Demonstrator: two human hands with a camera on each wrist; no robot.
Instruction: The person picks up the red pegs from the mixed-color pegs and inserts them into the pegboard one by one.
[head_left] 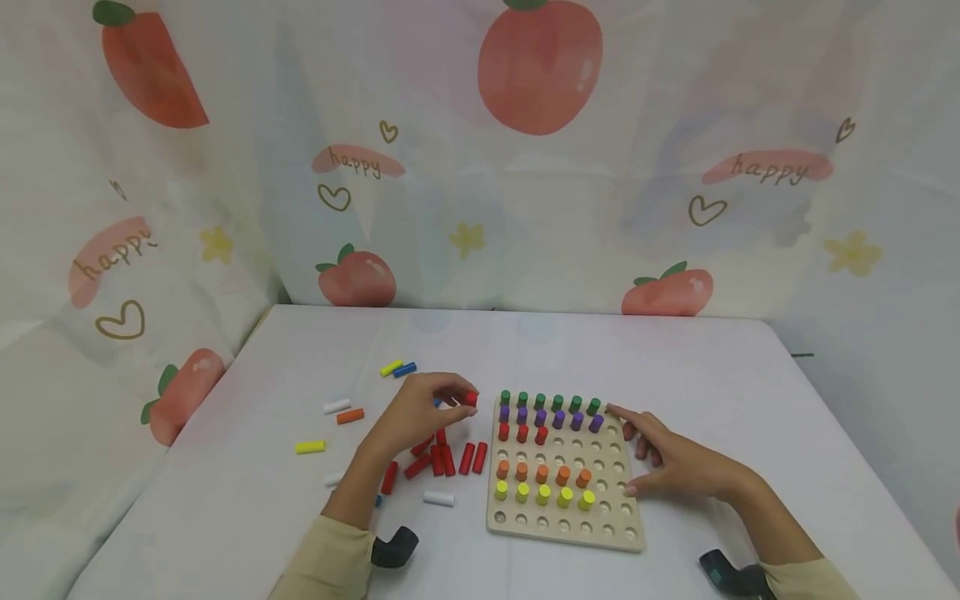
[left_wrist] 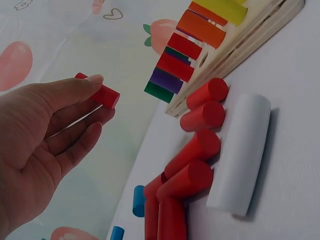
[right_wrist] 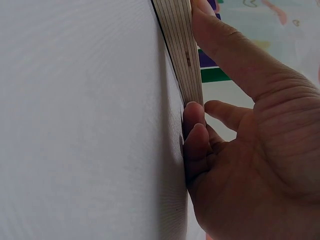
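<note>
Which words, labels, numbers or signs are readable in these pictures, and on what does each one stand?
"happy": left pink band, back cloth
"happy": right pink band, back cloth
"happy", last letter distorted: pink band, side cloth
Too small to read: any marking, right black wrist device
None visible: pegboard, pegs

Beige sleeves (head_left: 326,557) end short of bare hands (head_left: 423,412), with an angled black piece (head_left: 395,548), apparently plastic, beside each sleeve.

Head view faces fwd/down, wrist views close-up, all share board (head_left: 568,450).
</note>
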